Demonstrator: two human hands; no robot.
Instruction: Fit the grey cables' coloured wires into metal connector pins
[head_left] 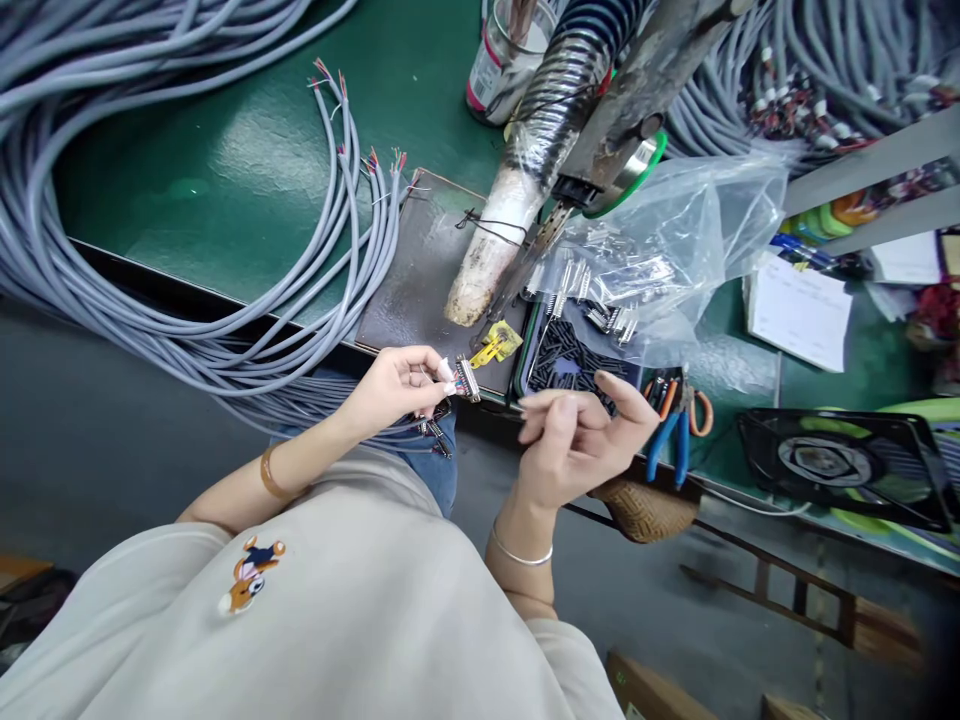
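Note:
My left hand (394,385) is closed around a small metal multi-pin connector (466,379) at the end of a grey cable, held just off the front edge of the green bench (225,190). My right hand (577,435) hovers a little to the right of it, thumb and fingers pinched together on something thin I cannot make out. Both wrists wear bangles. A yellow tag (496,345) lies on the dark mat (420,270) just beyond the connector.
Grey cable bundles (150,290) with stripped ends loop over the bench's left side. A wrapped fume hose (517,190) and a soldering tool point down at the mat. A clear bag of metal parts (660,250), blue-handled cutters (679,430), a small fan (832,465) and paper notes (799,310) lie right.

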